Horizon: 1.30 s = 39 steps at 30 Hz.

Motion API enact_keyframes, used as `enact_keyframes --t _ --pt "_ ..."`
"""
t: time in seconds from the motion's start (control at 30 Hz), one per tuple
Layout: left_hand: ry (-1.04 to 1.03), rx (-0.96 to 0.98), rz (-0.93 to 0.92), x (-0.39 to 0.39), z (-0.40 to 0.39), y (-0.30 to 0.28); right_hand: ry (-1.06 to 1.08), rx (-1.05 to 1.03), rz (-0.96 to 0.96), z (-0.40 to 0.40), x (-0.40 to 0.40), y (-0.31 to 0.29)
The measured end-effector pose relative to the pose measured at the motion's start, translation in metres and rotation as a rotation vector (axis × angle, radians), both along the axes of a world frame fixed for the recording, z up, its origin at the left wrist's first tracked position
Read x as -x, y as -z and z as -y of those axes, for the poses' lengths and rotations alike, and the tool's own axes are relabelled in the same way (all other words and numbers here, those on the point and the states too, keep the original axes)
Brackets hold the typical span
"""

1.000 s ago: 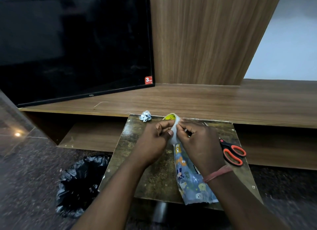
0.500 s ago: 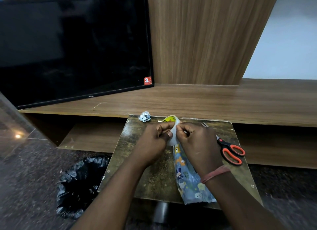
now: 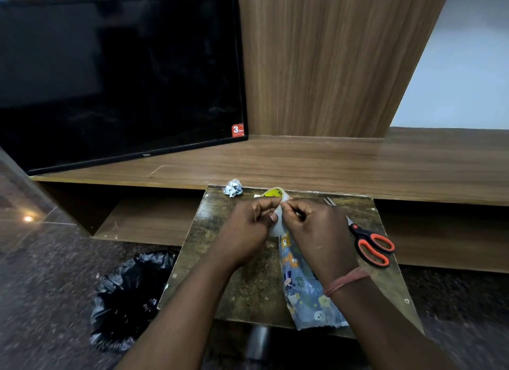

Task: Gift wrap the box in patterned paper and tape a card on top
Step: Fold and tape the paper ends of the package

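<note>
A box wrapped in blue patterned paper (image 3: 305, 292) lies on the small dark table (image 3: 242, 284), running from the front edge toward the middle. Above its far end my left hand (image 3: 248, 229) and my right hand (image 3: 316, 232) meet around a roll of clear tape (image 3: 276, 221) with a yellow core. My left hand holds the roll from the left. With its fingertips my right hand pinches at the roll's edge. The box's far end is hidden under my right hand. No card can be made out.
Orange-handled scissors (image 3: 371, 248) lie on the table's right side. A crumpled paper scrap (image 3: 233, 187) sits at the table's far left corner. A black bin bag (image 3: 129, 298) stands on the floor to the left. A wooden shelf (image 3: 330, 165) with a television (image 3: 118, 77) runs behind.
Both hands stay together at the tape roll, with only small finger movements. The box and scissors have not moved.
</note>
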<state>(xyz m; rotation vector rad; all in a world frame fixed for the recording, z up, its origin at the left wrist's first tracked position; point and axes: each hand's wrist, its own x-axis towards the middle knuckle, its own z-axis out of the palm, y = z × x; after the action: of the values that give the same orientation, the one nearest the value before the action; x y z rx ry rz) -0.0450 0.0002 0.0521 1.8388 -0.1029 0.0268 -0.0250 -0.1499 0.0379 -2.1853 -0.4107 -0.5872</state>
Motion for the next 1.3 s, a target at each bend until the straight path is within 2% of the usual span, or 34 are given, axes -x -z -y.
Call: enact_keyframes --t 0.23,0.63,0.93,1.3 --pt "-0.005 0.0 0.014 0.0 0.0 0.003 -0.026 -0.052 -0.058 0.003 -0.001 -0.001" --pt "-0.033 -0.042 -0.024 -0.002 -0.002 0.01 0.032 -0.025 -0.055 0.001 0.0 0.001" --pt "-0.053 0.031 -0.031 -0.005 -0.005 0.006 -0.029 -0.142 -0.163 0.001 0.002 -0.005" --pt "-0.008 -0.014 0.009 0.001 0.004 -0.002 0.057 -0.138 -0.119 -0.002 0.004 -0.005"
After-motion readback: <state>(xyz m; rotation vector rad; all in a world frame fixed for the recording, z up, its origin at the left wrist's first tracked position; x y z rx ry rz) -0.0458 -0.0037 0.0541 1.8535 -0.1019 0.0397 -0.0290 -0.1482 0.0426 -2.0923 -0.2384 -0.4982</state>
